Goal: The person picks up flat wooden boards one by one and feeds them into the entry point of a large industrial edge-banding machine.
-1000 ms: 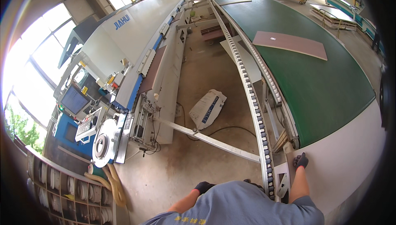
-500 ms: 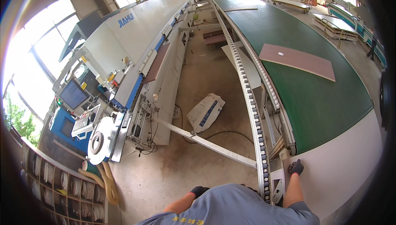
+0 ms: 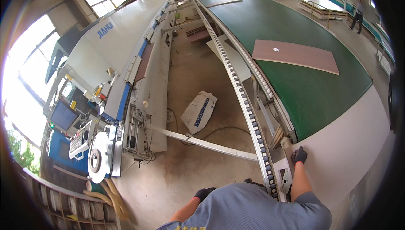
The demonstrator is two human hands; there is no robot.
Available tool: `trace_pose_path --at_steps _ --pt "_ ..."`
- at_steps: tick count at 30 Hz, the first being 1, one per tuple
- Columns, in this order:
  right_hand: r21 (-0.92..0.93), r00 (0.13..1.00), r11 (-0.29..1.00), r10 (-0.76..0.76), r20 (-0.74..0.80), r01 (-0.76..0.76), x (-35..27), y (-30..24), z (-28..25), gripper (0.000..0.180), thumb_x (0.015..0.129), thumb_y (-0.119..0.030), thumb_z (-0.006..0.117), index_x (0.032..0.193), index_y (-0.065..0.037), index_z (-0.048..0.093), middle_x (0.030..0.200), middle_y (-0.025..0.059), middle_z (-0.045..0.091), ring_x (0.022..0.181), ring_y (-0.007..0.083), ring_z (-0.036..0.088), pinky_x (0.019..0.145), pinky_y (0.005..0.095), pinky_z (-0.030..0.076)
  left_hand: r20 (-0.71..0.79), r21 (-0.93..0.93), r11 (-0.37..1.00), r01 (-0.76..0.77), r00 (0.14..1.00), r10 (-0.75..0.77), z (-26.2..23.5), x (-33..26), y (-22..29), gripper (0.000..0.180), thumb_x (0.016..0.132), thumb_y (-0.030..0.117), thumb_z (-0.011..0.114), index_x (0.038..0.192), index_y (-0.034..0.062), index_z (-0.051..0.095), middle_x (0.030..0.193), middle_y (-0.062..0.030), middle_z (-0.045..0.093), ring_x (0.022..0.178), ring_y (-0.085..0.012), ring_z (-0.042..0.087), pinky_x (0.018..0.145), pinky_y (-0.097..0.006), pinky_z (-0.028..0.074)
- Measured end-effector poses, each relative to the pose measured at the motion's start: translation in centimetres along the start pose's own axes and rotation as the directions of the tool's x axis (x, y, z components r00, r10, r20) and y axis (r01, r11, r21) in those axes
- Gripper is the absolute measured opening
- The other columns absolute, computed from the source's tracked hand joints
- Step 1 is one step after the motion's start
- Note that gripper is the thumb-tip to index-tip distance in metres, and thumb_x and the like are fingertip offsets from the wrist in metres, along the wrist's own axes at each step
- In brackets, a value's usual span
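A broad, pale grey, flat panel (image 3: 341, 154) fills the lower right of the frame, beside the near end of a long green conveyor belt (image 3: 308, 101). The dark-gloved right hand (image 3: 299, 156) is at the panel's left part, fingers curled in; whether it pinches the panel, I cannot tell. The dark-gloved left hand (image 3: 204, 193), at bottom centre, is partly hidden by the blue-grey shirt (image 3: 244, 207), so its finger position cannot be told. A reddish-brown rectangular board (image 3: 295, 56) with a small white label lies on the belt, upper right. A narrow metal roller track (image 3: 237, 83) runs left of the belt. A white printed sack (image 3: 199, 112) lies on the floor, mid-frame.
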State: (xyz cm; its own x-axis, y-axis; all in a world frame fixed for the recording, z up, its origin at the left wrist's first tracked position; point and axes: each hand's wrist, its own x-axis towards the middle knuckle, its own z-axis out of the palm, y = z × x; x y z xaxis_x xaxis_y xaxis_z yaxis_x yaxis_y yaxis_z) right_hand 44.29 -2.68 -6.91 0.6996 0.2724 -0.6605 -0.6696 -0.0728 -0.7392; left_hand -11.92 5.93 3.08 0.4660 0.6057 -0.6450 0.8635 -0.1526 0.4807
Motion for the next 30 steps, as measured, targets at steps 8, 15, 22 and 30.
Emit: trace_pose_path --at_steps 8,15,22,30 --pt "-0.012 0.999 0.999 -0.044 -0.018 0.044 -1.8 -0.7 0.9 0.046 0.089 -0.037 0.046 0.054 -0.007 0.042 0.041 0.0060 0.040 0.027 0.0169 0.036 0.028 0.0294 0.026 0.242 0.089 0.996 0.017 0.970 -0.038 -0.9 0.5 1.0 0.043 0.088 0.039 0.043 0.127 0.0253 0.051 0.122 -0.0130 0.056 0.112 -0.0313 0.054 0.092 -0.038 0.043" --pt "-0.015 0.997 0.997 -0.076 -0.030 0.076 -1.4 -0.3 0.9 0.041 0.088 -0.034 0.049 0.057 -0.007 0.042 0.041 0.0063 0.039 0.027 0.0174 0.036 0.027 0.0308 0.025 0.220 0.079 0.997 0.019 0.975 -0.036 -1.4 -0.1 1.0 0.041 0.088 0.038 0.044 0.125 0.0235 0.052 0.120 -0.0131 0.057 0.111 -0.0306 0.054 0.091 -0.038 0.043" --pt "-0.038 0.992 0.993 -0.117 -0.043 0.115 -1.0 0.0 0.6 0.041 0.087 -0.034 0.048 0.056 -0.008 0.042 0.041 0.0059 0.039 0.027 0.0167 0.036 0.027 0.0300 0.025 0.203 0.061 0.998 0.024 0.979 -0.036 -2.0 -0.7 1.5 0.039 0.087 0.036 0.045 0.122 0.0218 0.054 0.119 -0.0131 0.058 0.110 -0.0299 0.055 0.090 -0.037 0.044" --pt "-0.063 0.992 0.993 -0.105 -0.073 0.101 -2.1 -0.6 1.1 0.042 0.087 -0.033 0.048 0.054 -0.008 0.042 0.041 0.0062 0.041 0.027 0.0166 0.036 0.026 0.0301 0.024 0.195 0.041 0.999 0.024 0.980 -0.031 -2.0 -0.5 2.1 0.037 0.087 0.035 0.046 0.119 0.0198 0.056 0.117 -0.0132 0.059 0.109 -0.0291 0.056 0.089 -0.037 0.044"
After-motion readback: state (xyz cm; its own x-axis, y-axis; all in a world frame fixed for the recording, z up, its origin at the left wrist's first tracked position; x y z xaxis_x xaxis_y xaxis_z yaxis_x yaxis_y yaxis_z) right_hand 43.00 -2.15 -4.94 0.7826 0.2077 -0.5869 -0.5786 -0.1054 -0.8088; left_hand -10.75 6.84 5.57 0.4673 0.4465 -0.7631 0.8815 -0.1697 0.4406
